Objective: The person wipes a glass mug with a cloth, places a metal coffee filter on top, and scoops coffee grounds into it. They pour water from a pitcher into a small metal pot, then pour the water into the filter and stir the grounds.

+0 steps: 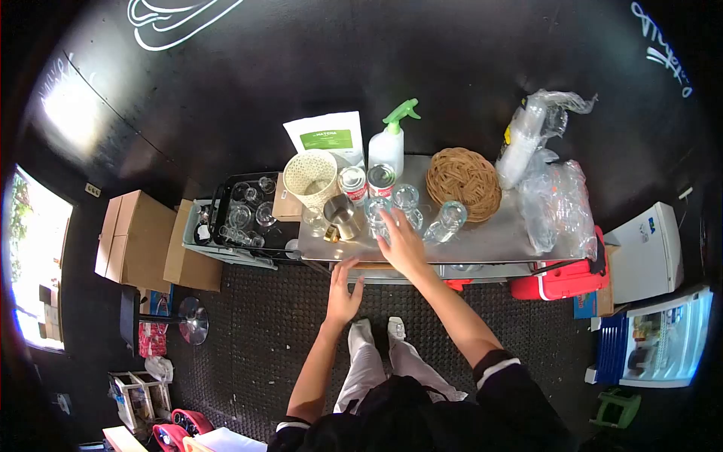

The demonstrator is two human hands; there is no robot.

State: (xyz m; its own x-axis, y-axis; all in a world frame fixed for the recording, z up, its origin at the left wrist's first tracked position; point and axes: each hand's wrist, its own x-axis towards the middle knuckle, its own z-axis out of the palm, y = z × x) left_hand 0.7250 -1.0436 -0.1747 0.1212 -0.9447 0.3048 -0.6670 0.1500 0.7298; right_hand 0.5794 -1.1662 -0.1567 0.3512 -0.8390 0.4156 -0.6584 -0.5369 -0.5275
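Observation:
My right hand [404, 248] reaches over the metal table [482, 245], fingers stretched out and apart, its fingertips right at a clear drinking glass [376, 209]. A second glass [406, 197] stands just behind, and another clear glass [452, 217] leans to the right of my hand. My left hand [344, 294] is in front of the table's near edge, fingers spread and holding nothing. Closest to it on the tabletop is a steel pitcher [344, 218]. Two cans with red labels, a silver-topped one [352, 184] and a dark-topped one [381, 181], stand behind the glasses.
A woven basket [463, 184], a spray bottle [387, 147], a cream basket [309, 175] and a white pouch [331, 132] line the back. Plastic-wrapped cups [523, 143] lie at the right end. A black crate [226, 218] of glassware and cardboard boxes [132, 237] stand left.

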